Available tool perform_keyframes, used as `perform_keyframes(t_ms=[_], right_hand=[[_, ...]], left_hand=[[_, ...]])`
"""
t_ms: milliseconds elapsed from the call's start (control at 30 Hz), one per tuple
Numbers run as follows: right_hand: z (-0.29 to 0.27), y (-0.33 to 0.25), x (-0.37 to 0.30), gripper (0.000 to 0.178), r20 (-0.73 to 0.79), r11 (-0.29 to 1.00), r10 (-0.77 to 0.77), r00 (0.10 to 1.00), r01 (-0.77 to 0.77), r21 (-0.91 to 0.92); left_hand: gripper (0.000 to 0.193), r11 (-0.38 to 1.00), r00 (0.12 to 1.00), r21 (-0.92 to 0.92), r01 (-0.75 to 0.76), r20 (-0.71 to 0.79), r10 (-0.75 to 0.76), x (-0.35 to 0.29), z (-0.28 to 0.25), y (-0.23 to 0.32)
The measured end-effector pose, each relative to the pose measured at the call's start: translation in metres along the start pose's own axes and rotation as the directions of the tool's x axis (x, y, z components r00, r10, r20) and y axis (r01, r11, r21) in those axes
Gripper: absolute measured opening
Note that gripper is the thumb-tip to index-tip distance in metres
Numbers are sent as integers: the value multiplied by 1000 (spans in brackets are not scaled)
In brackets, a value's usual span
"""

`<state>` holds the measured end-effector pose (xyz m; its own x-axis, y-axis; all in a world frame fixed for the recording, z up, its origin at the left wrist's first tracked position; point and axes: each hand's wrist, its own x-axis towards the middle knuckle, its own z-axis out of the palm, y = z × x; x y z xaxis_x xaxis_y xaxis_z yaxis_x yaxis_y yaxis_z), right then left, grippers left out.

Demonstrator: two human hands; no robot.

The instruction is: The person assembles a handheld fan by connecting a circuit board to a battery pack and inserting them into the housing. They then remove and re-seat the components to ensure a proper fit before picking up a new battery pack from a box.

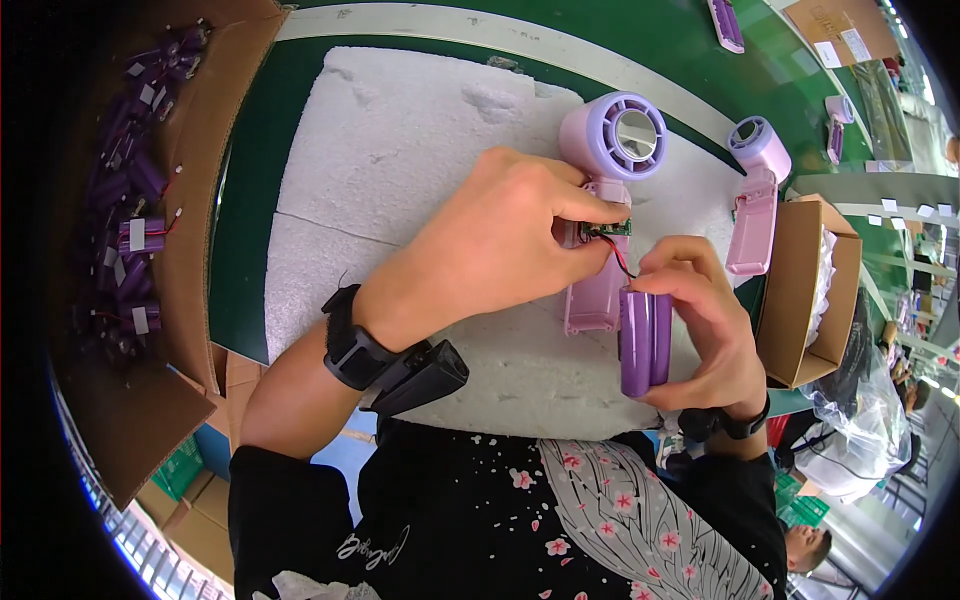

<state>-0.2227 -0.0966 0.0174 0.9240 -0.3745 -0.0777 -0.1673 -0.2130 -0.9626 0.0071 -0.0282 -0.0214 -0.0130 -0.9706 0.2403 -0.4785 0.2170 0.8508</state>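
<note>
A black T-shirt point(450, 500) with pink blossoms fills the foreground as we look down from the head view on a worker at a white foam sheet point(400, 150). The right hand point(725, 335) holds a purple two-cell battery pack point(643, 345), its digits closed around the upper and lower ends. We see the pack just right of the open pink fan handle point(594, 305), its long axis running roughly alongside the handle's. Red and black wires point(622, 258) lead from its top toward a green circuit board point(622, 229), up and to the left. There the left hand point(520, 215), nearer the board, has thumb and forefinger slightly parted; whether they grip it, we cannot tell. Above sits the lilac fan head point(590, 140).
</note>
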Motion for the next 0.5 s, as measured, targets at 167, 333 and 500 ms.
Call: perform_keyframes(t_ms=[167, 333, 500], right_hand=[[10, -8, 3, 77, -36, 950, -48, 998, 34, -309], [18, 6, 10, 74, -134, 936, -96, 986, 43, -349], [19, 9, 14, 71, -131, 901, -136, 982, 68, -428]], left_hand=[[29, 999, 999, -19, 31, -15, -31, -1, 3, 0], [27, 1000, 1000, -8, 5, -24, -5, -2, 4, -1], [25, 999, 999, 30, -32, 15, 32, 0, -3, 1]])
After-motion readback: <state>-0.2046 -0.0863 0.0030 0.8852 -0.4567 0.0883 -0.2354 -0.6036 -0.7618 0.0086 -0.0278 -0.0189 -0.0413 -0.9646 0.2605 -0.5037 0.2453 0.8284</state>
